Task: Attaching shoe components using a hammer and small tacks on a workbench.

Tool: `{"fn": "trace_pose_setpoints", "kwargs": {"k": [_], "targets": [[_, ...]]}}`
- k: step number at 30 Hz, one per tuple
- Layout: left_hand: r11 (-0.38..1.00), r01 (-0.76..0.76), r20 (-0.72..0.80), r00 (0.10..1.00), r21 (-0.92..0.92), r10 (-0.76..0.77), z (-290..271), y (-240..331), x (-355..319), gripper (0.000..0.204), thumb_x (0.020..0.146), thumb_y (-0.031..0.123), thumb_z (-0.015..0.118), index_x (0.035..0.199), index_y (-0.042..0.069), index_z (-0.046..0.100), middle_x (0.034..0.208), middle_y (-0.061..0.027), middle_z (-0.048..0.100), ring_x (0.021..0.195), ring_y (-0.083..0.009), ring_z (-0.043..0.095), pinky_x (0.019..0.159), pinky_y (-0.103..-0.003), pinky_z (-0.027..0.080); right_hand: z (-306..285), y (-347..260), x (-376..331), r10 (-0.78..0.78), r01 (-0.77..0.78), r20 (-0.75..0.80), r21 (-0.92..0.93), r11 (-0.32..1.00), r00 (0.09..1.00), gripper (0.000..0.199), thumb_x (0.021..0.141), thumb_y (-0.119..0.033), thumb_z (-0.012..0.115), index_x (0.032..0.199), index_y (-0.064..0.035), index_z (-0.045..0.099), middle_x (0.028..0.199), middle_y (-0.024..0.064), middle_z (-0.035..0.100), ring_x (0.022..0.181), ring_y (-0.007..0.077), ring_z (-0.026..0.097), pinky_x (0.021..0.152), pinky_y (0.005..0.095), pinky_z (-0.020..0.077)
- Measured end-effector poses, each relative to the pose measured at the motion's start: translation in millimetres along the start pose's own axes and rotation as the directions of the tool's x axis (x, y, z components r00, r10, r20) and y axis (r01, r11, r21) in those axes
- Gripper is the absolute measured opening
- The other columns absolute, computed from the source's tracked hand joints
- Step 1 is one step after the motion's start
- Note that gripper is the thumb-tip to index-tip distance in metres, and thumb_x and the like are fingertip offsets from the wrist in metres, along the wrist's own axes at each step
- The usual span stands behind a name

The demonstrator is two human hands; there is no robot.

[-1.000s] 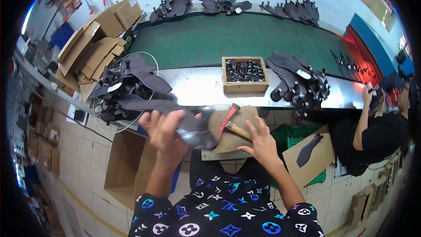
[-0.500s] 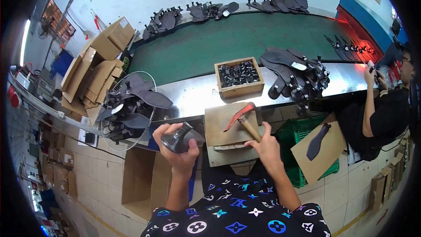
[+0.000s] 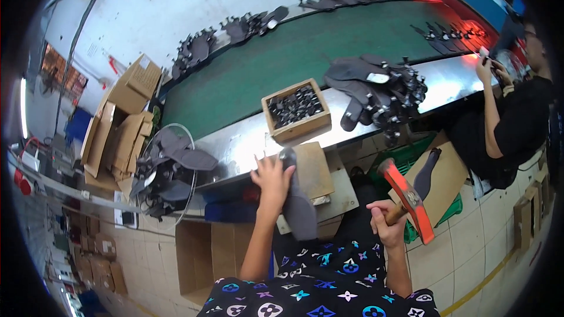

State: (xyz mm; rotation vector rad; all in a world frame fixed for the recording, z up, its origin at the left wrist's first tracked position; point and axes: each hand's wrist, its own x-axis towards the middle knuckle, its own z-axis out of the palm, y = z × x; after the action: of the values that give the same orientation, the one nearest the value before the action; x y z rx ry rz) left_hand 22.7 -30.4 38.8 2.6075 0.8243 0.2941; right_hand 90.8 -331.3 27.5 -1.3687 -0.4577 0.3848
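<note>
My left hand [image 3: 271, 181] grips a dark grey shoe sole piece [image 3: 298, 205] and holds it against the edge of a small wooden work block [image 3: 314, 169]. My right hand [image 3: 386, 223] is closed on the wooden handle of a hammer with a red head [image 3: 406, 198], raised to the right of the block. A wooden box [image 3: 296, 111] of small dark parts sits on the metal bench edge just beyond the block.
A pile of dark soles [image 3: 379, 91] lies right of the box, another heap [image 3: 167, 170] at the left. A green conveyor belt [image 3: 282, 64] runs behind. Another person [image 3: 508, 117] in black sits at right. Cardboard boxes [image 3: 126, 123] stack at left.
The view has swung left and tilted. My left hand has pressed the sole onto the wooden block, and my right hand has lifted the hammer away to the right.
</note>
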Motion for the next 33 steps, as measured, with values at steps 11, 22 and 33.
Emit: {"fn": "trace_pose_setpoints", "kwargs": {"k": [11, 22, 33], "targets": [[0.814, -0.432, -0.252, 0.8, 0.388, 0.545, -30, -30, 164, 0.026, 0.081, 0.006, 0.063, 0.104, 0.012, 0.076, 0.1, -0.0068, 0.069, 0.1, -0.027, 0.061, 0.085, -0.041, 0.048, -56, 28, -4, -0.194, 0.124, -0.269, -0.258, 0.958, 0.943, 0.018, 0.097, -0.012, 0.062, 0.11, -0.0011, 0.067, 0.062, -0.0054, 0.047, 0.047, 0.0028, 0.039, 0.043, 0.0207, 0.0284], [0.861, -0.494, -0.234, 0.829, 0.119, 0.508, -15, -17, 193, 0.01, 0.084, 0.016, 0.069, 0.089, 0.009, 0.075, 0.097, -0.0077, 0.066, 0.1, -0.0283, 0.063, 0.083, -0.04, 0.053, -40, 10, 17, -0.152, 0.107, -0.193, -0.225, 0.969, 0.969, 0.016, 0.095, -0.006, 0.062, 0.108, -0.0025, 0.07, 0.064, -0.0078, 0.047, 0.052, 0.0015, 0.04, 0.047, 0.0206, 0.0293], [0.864, -0.447, -0.082, 0.876, 0.23, 0.475, -4, -25, 199, 0.016, 0.086, 0.02, 0.068, 0.093, 0.008, 0.076, 0.094, -0.0107, 0.072, 0.087, -0.0328, 0.068, 0.076, -0.042, 0.055, 13, -29, 53, -0.307, 0.32, 0.09, -0.242, 0.916, 0.947, 0.02, 0.095, -0.008, 0.065, 0.111, -0.0003, 0.073, 0.075, 0.0043, 0.071, 0.055, 0.012, 0.064, 0.052, 0.0256, 0.0493]]}}
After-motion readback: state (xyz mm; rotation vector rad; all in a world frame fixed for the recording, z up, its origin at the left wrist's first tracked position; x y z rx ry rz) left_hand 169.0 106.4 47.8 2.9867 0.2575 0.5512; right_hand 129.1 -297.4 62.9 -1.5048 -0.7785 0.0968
